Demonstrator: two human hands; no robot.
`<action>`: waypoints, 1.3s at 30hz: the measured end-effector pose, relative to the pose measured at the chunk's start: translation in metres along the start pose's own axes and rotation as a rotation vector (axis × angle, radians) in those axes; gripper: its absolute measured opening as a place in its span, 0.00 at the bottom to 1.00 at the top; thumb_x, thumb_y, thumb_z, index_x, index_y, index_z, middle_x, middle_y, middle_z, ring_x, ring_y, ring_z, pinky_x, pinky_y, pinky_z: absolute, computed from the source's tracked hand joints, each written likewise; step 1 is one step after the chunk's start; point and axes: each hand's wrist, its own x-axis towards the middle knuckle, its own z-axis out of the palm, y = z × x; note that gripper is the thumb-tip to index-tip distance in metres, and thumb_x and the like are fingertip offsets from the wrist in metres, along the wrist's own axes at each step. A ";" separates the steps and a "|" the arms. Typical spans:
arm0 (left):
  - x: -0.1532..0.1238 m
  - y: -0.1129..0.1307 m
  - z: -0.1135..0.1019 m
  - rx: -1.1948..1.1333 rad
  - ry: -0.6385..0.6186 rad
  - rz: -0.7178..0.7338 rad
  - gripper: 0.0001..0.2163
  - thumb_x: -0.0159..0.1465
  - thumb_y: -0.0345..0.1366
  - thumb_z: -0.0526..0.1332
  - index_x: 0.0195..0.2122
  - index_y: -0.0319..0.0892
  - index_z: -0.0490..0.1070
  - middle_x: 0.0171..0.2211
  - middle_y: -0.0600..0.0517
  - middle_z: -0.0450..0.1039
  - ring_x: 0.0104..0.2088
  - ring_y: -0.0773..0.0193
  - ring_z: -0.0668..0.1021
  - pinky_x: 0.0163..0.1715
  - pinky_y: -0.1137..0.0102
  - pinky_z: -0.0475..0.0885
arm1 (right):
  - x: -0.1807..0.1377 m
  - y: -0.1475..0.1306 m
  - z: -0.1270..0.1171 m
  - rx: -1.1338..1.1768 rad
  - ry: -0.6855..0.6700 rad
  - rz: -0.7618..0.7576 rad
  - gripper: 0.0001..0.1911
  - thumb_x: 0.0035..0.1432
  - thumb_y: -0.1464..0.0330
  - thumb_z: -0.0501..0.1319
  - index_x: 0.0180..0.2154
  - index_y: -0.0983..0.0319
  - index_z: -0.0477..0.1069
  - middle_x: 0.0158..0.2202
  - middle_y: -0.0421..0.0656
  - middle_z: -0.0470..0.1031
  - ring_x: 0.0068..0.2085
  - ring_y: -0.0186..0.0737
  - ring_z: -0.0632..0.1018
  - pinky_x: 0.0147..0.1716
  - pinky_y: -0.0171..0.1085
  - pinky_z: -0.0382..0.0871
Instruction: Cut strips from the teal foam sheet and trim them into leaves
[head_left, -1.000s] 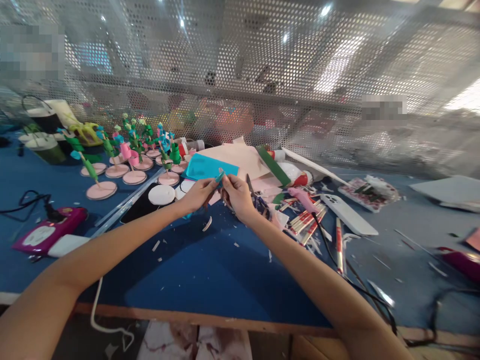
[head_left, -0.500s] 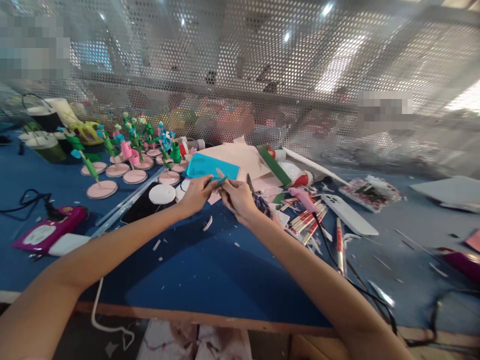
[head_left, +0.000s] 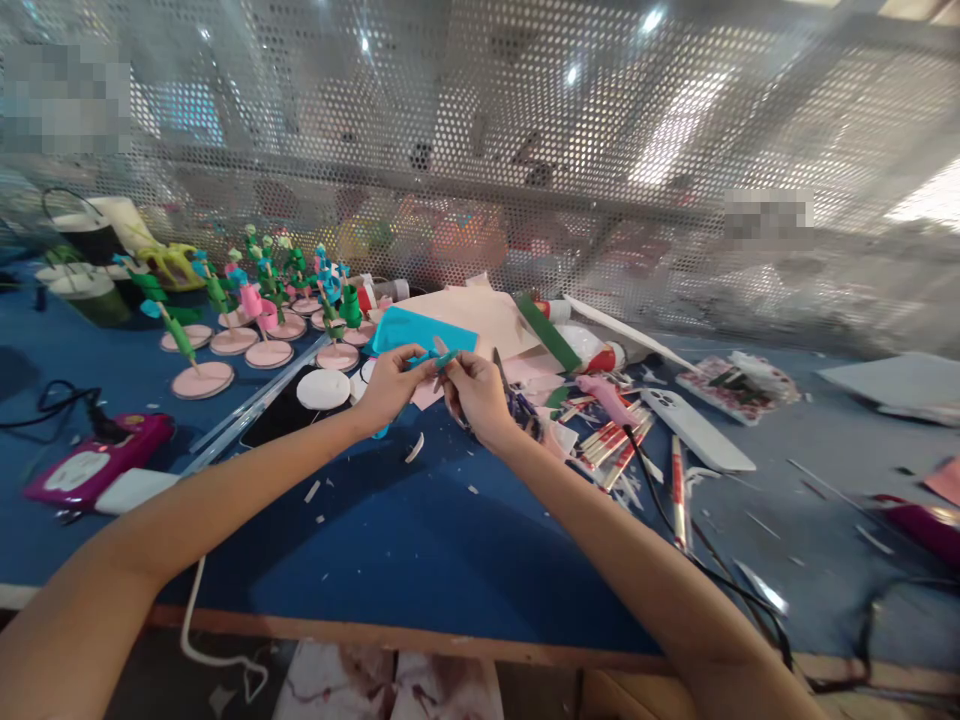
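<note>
Both my hands meet above the blue table (head_left: pixel 420 540). My left hand (head_left: pixel 390 385) and my right hand (head_left: pixel 476 395) pinch a small teal strip (head_left: pixel 444 358) between their fingertips, with a thin stick poking out of it. Just behind lies a teal foam sheet (head_left: pixel 416 330) on pale pink sheets (head_left: pixel 487 315). Scissors (head_left: pixel 517 400) lie right beside my right hand on the table.
Rows of small craft figures on pink round bases (head_left: pixel 255 300) stand at the back left. A pink device (head_left: pixel 94 465) with a black cable lies at the left. A white phone (head_left: pixel 697 428), red-white sticks (head_left: pixel 615 445) and scraps lie at the right. A perforated metal screen (head_left: pixel 525 150) closes the back.
My fingers have shifted slightly on the teal strip, and its angle has changed a little. Both arms stay where they were.
</note>
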 end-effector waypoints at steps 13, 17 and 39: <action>0.000 0.002 -0.008 0.272 -0.138 0.142 0.20 0.62 0.53 0.47 0.25 0.41 0.62 0.17 0.56 0.61 0.19 0.69 0.65 0.20 0.73 0.57 | 0.007 -0.002 -0.008 -0.123 -0.111 -0.073 0.23 0.50 0.49 0.57 0.19 0.59 0.56 0.10 0.31 0.58 0.11 0.26 0.59 0.10 0.29 0.50; -0.002 0.001 -0.005 0.324 0.016 0.198 0.18 0.63 0.48 0.50 0.21 0.41 0.58 0.16 0.57 0.55 0.20 0.70 0.60 0.21 0.72 0.54 | 0.003 -0.003 -0.002 -0.083 -0.119 0.003 0.24 0.48 0.47 0.58 0.19 0.59 0.57 0.09 0.31 0.58 0.09 0.25 0.58 0.09 0.29 0.48; -0.009 0.003 0.000 0.420 0.173 0.244 0.14 0.64 0.38 0.49 0.21 0.43 0.53 0.16 0.57 0.55 0.20 0.69 0.61 0.23 0.71 0.54 | -0.005 -0.001 0.005 -0.167 -0.067 -0.107 0.24 0.53 0.47 0.54 0.19 0.59 0.56 0.12 0.33 0.59 0.13 0.27 0.60 0.13 0.30 0.52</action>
